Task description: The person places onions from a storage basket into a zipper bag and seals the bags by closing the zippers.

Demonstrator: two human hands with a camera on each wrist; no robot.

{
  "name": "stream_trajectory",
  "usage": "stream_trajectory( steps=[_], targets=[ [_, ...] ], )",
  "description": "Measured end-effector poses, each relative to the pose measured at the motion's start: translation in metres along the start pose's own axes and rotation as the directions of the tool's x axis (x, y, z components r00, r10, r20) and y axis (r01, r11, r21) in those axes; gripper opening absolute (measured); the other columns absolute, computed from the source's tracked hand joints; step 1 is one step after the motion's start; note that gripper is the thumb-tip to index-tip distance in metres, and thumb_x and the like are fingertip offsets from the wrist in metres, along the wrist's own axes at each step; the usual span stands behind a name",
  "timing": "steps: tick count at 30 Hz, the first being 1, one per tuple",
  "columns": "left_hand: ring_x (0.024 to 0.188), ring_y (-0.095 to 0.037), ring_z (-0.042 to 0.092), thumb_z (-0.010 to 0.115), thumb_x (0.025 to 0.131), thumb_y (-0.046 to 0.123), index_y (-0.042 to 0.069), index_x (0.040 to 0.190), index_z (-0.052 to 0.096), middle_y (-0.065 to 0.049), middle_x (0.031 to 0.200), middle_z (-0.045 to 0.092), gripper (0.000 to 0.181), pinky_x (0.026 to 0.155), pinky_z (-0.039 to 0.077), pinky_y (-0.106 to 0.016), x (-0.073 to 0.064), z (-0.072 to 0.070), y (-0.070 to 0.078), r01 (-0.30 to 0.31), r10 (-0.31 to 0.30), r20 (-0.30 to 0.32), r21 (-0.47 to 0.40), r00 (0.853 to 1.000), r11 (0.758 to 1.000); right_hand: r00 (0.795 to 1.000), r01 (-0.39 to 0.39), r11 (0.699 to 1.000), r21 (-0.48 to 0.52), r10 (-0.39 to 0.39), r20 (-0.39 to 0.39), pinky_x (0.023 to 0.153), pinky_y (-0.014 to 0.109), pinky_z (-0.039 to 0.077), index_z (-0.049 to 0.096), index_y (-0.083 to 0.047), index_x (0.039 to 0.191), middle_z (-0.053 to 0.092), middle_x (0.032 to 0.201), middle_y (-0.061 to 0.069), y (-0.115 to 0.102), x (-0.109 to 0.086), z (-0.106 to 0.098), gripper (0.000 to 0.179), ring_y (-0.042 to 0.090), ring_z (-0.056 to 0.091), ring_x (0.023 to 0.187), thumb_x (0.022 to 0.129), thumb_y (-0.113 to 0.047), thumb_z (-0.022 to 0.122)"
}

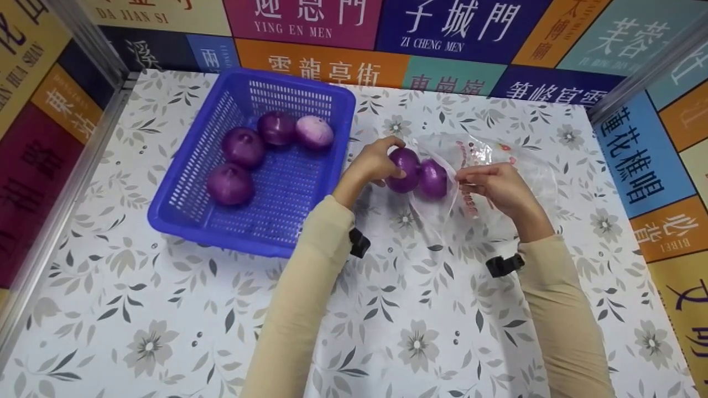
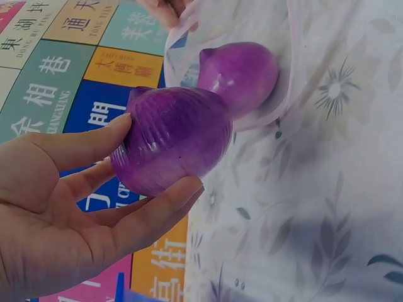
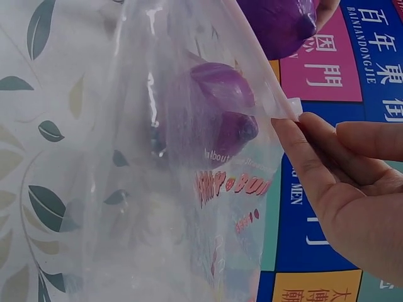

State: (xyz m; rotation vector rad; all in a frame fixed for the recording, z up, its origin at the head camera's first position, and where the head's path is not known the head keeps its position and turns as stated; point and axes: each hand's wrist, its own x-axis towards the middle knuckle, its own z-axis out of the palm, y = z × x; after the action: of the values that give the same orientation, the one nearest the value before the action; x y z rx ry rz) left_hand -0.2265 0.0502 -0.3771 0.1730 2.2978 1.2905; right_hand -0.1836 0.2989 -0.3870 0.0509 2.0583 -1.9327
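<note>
My left hand (image 1: 371,163) grips a purple onion (image 2: 176,139) between thumb and fingers, right at the mouth of a clear plastic bag (image 1: 498,193). Just inside that mouth lies a second purple onion (image 2: 242,75), overlapped by the held one in the head view. My right hand (image 1: 500,188) pinches the bag's rim between thumb and fingertips and lifts it. Red printing marks the bag's side, and the right wrist view shows the inner onion (image 3: 223,94) through the film.
Left of the hands stands a blue plastic basket (image 1: 282,243) holding several onions, such as a pale-topped onion (image 1: 314,132). A floral cloth (image 1: 166,309) covers the table. Panels with printed characters (image 1: 310,22) border its back and sides.
</note>
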Motion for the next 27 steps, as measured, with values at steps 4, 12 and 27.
stream_trajectory(
  steps=[4,12,27],
  targets=[
    [0.094,-0.025,0.057,0.072,0.075,0.003,0.017,0.13,0.046,-0.013,0.129,0.045,0.062,0.064,0.055,-0.033,0.003,0.007,-0.002,0.009,-0.009,0.015,-0.007,1.0,1.0,1.0,0.005,1.0,0.026,-0.005,0.009,0.079,0.027,0.051,0.059,0.019,0.103,0.067,0.086,0.008,0.0,0.0,0.0,0.023,0.017,0.063,0.081,0.089,0.011,0.042],
    [0.087,-0.023,0.059,0.073,0.075,0.003,0.015,0.132,0.044,-0.012,0.126,0.048,0.065,0.064,0.055,-0.031,0.007,0.017,-0.006,-0.001,0.001,0.019,-0.018,1.0,1.0,1.0,-0.005,0.999,0.037,0.005,0.004,0.076,0.025,0.052,0.061,0.017,0.1,0.067,0.085,0.008,0.0,0.001,0.001,0.022,0.016,0.063,0.079,0.089,0.011,0.043],
    [0.09,-0.023,0.059,0.072,0.075,0.003,0.013,0.131,0.044,-0.013,0.126,0.048,0.064,0.067,0.054,-0.031,0.012,0.024,-0.008,-0.011,0.011,0.037,-0.006,0.999,1.0,1.0,0.002,1.0,-0.002,-0.002,0.003,0.077,0.026,0.052,0.061,0.016,0.101,0.067,0.084,0.007,0.001,0.002,0.001,0.023,0.015,0.063,0.078,0.089,0.01,0.043]
  ],
)
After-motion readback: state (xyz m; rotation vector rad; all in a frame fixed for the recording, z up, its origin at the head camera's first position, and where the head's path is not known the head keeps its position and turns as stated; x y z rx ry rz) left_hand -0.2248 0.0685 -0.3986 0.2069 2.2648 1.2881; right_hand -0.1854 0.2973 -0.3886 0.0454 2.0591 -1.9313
